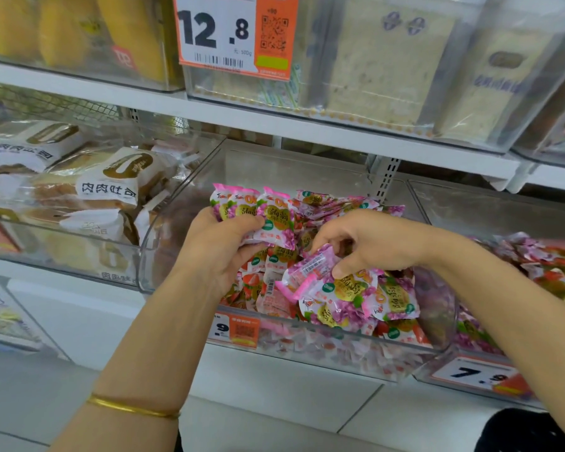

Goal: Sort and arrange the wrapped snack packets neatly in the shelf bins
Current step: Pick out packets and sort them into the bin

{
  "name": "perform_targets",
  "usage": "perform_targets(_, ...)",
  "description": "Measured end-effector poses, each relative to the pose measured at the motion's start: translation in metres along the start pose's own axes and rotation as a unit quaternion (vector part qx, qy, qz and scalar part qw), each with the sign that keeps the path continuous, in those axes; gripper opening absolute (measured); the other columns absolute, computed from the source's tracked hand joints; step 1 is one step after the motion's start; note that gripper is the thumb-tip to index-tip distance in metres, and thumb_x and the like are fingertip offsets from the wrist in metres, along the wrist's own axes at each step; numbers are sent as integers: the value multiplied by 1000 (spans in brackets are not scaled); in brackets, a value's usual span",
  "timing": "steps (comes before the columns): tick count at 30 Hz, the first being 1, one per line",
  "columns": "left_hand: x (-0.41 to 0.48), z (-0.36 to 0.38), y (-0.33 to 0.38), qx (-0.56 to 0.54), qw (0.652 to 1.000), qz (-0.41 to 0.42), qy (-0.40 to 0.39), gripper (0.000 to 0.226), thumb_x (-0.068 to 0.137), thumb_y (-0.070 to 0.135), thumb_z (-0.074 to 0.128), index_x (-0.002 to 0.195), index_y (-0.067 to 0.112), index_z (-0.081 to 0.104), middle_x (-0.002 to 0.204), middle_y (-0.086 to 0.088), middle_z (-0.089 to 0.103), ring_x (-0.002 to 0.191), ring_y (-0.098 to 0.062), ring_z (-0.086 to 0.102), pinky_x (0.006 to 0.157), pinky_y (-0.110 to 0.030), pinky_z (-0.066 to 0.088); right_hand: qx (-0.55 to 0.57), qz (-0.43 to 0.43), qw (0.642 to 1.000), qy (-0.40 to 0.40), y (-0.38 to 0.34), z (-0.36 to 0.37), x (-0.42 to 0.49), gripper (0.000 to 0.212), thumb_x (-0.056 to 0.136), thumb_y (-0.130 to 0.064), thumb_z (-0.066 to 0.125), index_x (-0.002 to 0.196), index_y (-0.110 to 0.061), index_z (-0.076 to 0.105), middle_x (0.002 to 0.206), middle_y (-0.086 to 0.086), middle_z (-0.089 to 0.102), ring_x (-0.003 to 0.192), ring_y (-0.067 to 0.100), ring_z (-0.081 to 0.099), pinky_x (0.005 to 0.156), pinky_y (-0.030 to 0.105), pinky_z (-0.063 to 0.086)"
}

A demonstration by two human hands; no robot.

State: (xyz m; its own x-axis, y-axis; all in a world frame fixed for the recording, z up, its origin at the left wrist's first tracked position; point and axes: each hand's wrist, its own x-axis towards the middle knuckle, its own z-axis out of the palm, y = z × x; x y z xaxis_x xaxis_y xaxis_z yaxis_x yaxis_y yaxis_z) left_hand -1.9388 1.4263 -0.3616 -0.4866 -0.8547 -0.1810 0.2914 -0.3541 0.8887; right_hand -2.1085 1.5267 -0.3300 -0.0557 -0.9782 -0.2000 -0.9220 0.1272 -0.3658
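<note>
While the left hand point(224, 246) grips a fanned stack of three pink snack packets point(253, 212) upright, thumb pressed across their fronts and fingers curled behind, the right hand point(369, 244) reaches into the loose heap in the clear middle bin point(340, 357). Its thumb and forefinger pinch a single packet point(310, 265) that lies barcode side up on top of the pile; the other fingers are curled, though whether they touch the wrapper too is hard to tell from this angle.

These packets look light and small, with glossy film wrappers puffed around a soft filling. That film is likely slippery, so a stack held face to face could slide apart unless the thumb keeps squeezing it flat. The crimped pink ends are thin and stiff enough to pinch, which suits lifting one out of the jumble, but for carrying several a hold across the wide middle seems safer. Hard squeezing could crush whatever is inside.

Most packets lie tumbled at all angles in the middle bin, with more of a similar kind in the bin to the right point(535, 265). Bread packs point(111, 184) fill the bin on the left, well apart from the hands.
</note>
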Motion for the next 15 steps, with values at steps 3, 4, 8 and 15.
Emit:
perform_targets(3,0,1,-2,2,1000,5,-1,20,83,-8,60,82,11,52,81,-7,66,67,-12,67,55,-23,58,-3,6,1000,16,2,3,-2,37,82,-13,70,117,-21,61,90,-3,59,83,11,57,71,19,46)
perform_targets(4,1,1,-3,1,1000,6,0,20,83,-8,60,84,11,52,82,-7,66,71,-14,67,55,-24,58,-13,2,1000,16,1,4,-2,34,84,-13,68,116,-21,61,94,1,61,86,16,58,75,27,48)
perform_targets(8,4,0,-5,0,1000,9,11,21,83,-7,61,92,9,51,88,-9,65,76,-16,66,54,-24,57,-60,9,998,5,-15,12,3,23,83,-42,64,94,-22,63,76,-6,57,68,12,52,59,28,40)
perform_targets(15,4,-1,-5,4,1000,16,16,20,83,-7,60,83,11,51,81,-6,64,70,-12,66,53,-23,56,-217,31,974,-57,-30,28,17,76,66,-64,69,119,-10,60,117,6,64,105,24,59,86,34,49)
